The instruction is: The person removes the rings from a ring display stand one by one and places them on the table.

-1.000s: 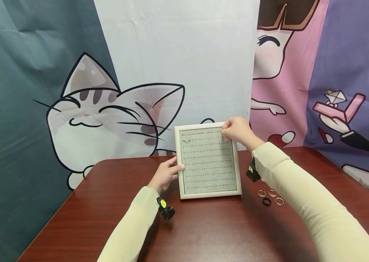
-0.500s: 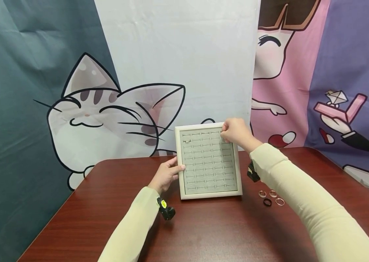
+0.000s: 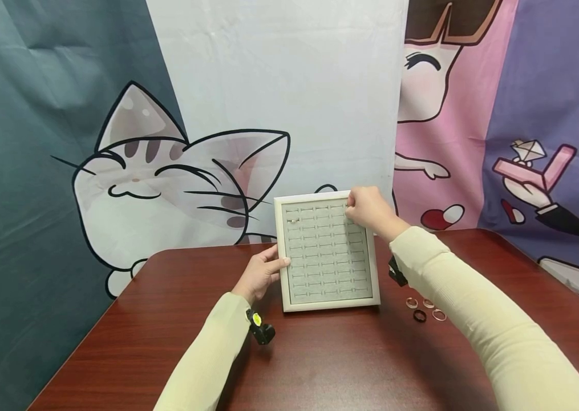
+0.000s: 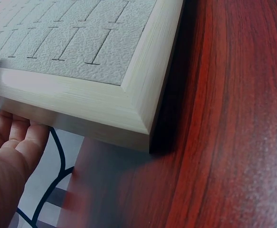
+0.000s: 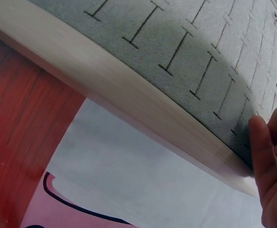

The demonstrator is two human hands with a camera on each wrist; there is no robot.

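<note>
While gripping the left side of the framed ring board [image 3: 326, 257], at the centre of the head view, with the left hand [image 3: 259, 275], thumb over the front and fingers behind, touches the board's upper right with the right hand [image 3: 369, 210], fingers curled and thumb close to the forefinger. Cannot tell whether pinching anything there. On the board, near its upper left: one silvery ring [image 3: 294, 221]. On the table [image 3: 330, 365], right of centre in the lower half: one black ring [image 3: 419, 319] and three pale rings [image 3: 412, 307].
</note>
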